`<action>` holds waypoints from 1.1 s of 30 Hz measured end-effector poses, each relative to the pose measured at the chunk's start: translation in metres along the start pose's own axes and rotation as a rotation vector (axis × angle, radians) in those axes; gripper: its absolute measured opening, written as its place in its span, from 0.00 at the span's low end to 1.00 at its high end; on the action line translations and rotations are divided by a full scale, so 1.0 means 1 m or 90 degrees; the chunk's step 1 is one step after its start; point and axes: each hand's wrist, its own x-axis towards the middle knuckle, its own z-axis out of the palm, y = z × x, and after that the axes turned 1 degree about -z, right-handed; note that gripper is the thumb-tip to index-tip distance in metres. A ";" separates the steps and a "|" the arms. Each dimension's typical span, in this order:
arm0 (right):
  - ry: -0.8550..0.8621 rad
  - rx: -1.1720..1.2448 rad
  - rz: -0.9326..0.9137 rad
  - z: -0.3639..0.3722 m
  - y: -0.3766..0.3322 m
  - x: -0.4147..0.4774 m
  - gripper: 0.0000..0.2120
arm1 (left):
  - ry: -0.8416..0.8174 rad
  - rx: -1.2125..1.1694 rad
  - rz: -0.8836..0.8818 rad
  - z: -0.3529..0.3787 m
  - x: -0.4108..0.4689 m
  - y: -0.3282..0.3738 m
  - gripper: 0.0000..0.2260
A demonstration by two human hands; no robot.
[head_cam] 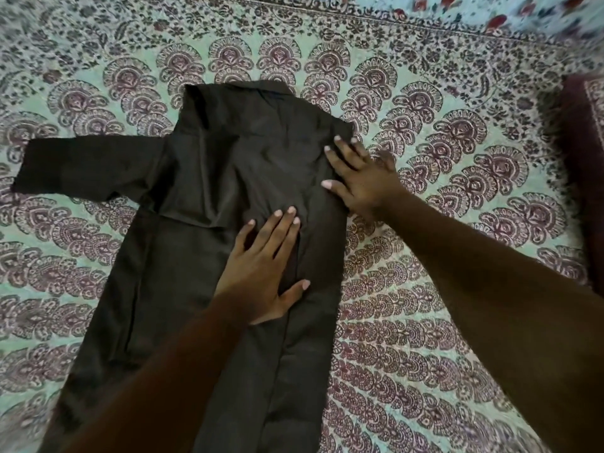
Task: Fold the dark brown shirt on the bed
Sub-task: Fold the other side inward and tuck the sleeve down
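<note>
The dark brown shirt [209,178] lies flat on the bed, collar away from me and hem toward me. Its left sleeve [85,168] stretches out to the left; the right side is folded in over the body, making a straight right edge. My left hand [264,269] presses flat on the shirt's middle with straight, spread fingers. My right hand [359,178] lies flat across the folded right edge near the shoulder, its fingers straight and partly on the bedsheet.
The bed is covered by a pale green sheet [441,289] printed with maroon paisley fans. A dark maroon cushion [585,165] sits at the right edge. A floral blue cloth [490,14] lies at the top right.
</note>
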 end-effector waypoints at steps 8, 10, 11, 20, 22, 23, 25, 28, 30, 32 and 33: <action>0.028 -0.011 -0.061 0.007 -0.008 0.020 0.36 | -0.009 -0.010 0.002 -0.001 0.002 -0.001 0.44; 0.015 -0.002 -0.006 -0.002 0.007 0.045 0.34 | -0.005 -0.010 0.004 -0.001 0.002 -0.002 0.44; 0.012 0.006 0.025 -0.008 0.014 0.055 0.34 | -0.006 -0.010 0.004 -0.001 0.002 -0.002 0.44; 0.074 -0.039 -0.151 0.016 -0.022 -0.021 0.35 | -0.002 -0.011 -0.002 0.000 0.003 -0.002 0.45; 0.070 -0.035 -0.128 0.022 -0.008 -0.011 0.34 | -0.004 0.003 0.001 0.002 0.001 -0.002 0.45; 0.079 -0.024 -0.082 0.019 -0.004 -0.002 0.34 | -0.003 0.009 0.000 0.002 0.001 -0.002 0.45; 0.101 0.002 0.004 0.014 -0.005 0.009 0.34 | -0.007 0.022 -0.001 0.003 0.002 -0.001 0.46; 0.139 0.016 0.036 0.017 -0.032 -0.010 0.34 | 0.004 0.020 -0.002 0.005 0.002 -0.001 0.46; 0.150 0.045 0.064 0.032 -0.058 -0.049 0.33 | 0.016 0.019 -0.002 0.006 0.001 -0.001 0.45; 0.129 0.088 0.116 0.057 -0.083 -0.097 0.33 | 0.032 0.016 0.004 0.009 -0.001 -0.001 0.43; 0.117 0.099 0.133 0.067 -0.096 -0.120 0.33 | 0.037 0.013 0.007 0.010 0.000 -0.003 0.42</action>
